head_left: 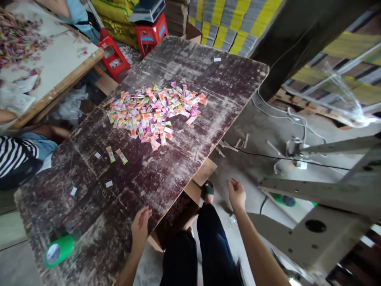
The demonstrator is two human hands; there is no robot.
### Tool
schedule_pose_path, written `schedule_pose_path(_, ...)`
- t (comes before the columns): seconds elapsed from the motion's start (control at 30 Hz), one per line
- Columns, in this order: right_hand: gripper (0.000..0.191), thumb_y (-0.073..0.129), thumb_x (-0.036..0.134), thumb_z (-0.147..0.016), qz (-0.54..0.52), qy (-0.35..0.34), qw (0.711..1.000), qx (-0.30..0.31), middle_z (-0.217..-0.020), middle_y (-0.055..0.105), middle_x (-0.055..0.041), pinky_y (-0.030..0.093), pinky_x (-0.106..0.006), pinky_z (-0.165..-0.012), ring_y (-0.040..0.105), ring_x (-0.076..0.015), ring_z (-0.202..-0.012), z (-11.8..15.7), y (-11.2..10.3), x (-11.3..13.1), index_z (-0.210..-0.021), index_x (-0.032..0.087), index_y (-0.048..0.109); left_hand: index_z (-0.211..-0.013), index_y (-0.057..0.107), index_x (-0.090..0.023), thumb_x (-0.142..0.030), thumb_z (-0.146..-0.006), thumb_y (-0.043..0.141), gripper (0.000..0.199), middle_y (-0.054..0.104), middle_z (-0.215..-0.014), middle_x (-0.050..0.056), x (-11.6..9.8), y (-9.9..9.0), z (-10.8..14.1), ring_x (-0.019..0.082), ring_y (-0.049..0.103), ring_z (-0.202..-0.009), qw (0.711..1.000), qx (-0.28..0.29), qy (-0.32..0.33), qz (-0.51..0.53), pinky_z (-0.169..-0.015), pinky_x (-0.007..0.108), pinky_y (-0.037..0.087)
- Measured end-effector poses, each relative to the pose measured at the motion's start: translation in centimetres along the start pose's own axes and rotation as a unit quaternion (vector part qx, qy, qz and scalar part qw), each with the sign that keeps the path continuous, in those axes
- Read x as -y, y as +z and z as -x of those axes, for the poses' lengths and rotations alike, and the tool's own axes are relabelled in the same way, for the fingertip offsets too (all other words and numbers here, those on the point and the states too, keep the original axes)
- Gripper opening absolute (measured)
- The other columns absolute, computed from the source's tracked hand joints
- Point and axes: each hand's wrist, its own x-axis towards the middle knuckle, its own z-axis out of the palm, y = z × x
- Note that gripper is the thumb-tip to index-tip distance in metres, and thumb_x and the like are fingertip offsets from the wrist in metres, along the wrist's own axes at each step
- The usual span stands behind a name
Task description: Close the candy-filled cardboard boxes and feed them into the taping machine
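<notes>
My left hand is over the near edge of a worn dark table, its fingers loosely curved and nothing visible in them. Out past the table's right side, my right hand hangs above the floor with its fingers partly curled; whether they hold anything is not clear. A pile of small colourful packets lies on the middle of the table. Two packets lie apart from it, near small white slips. A green tape roll rests at the near left corner.
Below the table edge is an open cardboard box. A grey metal frame stands on the right, with cables on the floor. Red stools are behind the table. People sit at another table on the left.
</notes>
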Motion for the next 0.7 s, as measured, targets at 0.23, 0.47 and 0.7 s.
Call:
schedule_pose_path(0.23,0.081,0.058,0.068,-0.074,-0.009,-0.174,0.984,-0.038,-0.122,0.062,-0.0179,0.048,-0.045,-0.102,0.062,-0.0269,-0.112,-11.9,3.5,12.1,-0.132,0.013,0.047,-0.119,0.062,-0.02,-0.043,-0.087,0.064,0.04,0.067,-0.118,0.011,-9.9,2.0,-12.4,0.023,0.065,-0.11,0.957,-0.142,0.244,-0.071,-0.105,0.041,0.049)
schedule_pose_path(0.47,0.088,0.049,0.074,-0.082,0.003,-0.349,0.936,-0.043,-0.138,0.048,-0.0209,0.038,-0.049,-0.113,0.05,-0.0275,-0.129,-27.8,12.2,23.2,-0.14,0.009,0.039,-0.136,0.049,-0.009,-0.028,-0.085,0.069,0.058,0.054,-0.136,0.014,-23.6,5.7,-29.3,0.021,0.053,-0.124,0.867,-0.226,0.396,-0.201,-0.106,0.035,0.043)
schedule_pose_path(0.7,0.086,0.038,0.07,-0.093,0.039,-0.49,0.859,0.142,-0.151,0.038,-0.021,0.028,-0.044,-0.119,0.037,-0.0232,-0.141,-36.3,20.2,34.2,-0.152,0.008,0.028,-0.14,0.026,0.014,-0.032,-0.085,0.076,0.087,0.032,-0.153,0.029,-32.7,11.7,-45.0,0.029,0.027,-0.146,0.882,-0.172,0.283,-0.334,-0.121,0.053,0.012)
